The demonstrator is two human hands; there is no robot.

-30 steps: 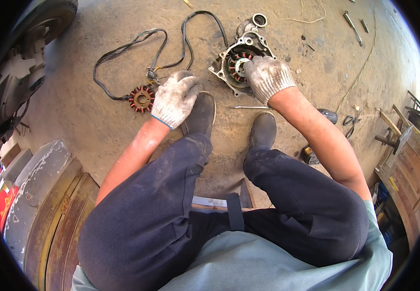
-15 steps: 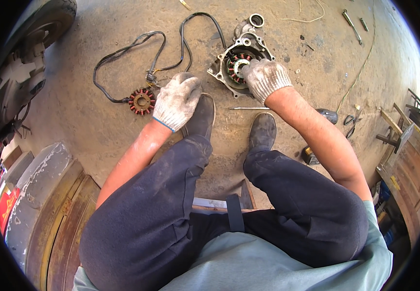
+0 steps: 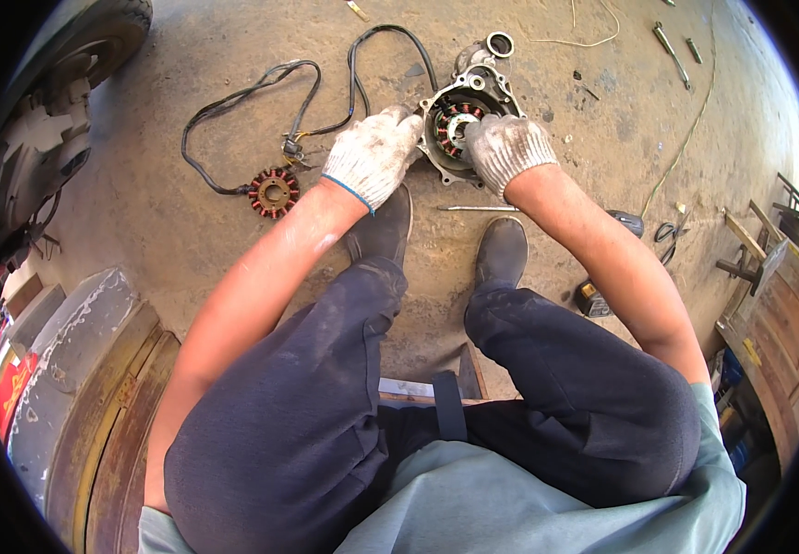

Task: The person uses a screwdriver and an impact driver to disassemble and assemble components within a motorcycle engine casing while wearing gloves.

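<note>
A grey metal engine cover (image 3: 459, 174) lies open side up on the floor, ahead of my boots. Inside it sits a stator (image 3: 462, 110) with copper-red coils around a pale metal centre. My right hand (image 3: 510, 148), in a soiled white knit glove, reaches over the cover's right rim with fingers curled at the stator; what the fingertips hold is hidden. My left hand (image 3: 374, 155), gloved alike, has its fingers bent against the cover's left edge. A second stator (image 3: 261, 194) lies loose to the left, joined to a black cable (image 3: 230, 93) looping along the floor.
A screwdriver-like rod (image 3: 478, 208) lies between the cover and my boots. To the right are a power tool (image 3: 625, 222), its yellow-black battery (image 3: 590, 298) and dark-handled scissors (image 3: 665, 231). A wrench (image 3: 672, 55) lies far right. A vehicle wheel (image 3: 104, 42) stands far left.
My left hand has moved right and forward, from beside the loose stator to the cover's left edge. My right hand stays at the stator inside the cover.
</note>
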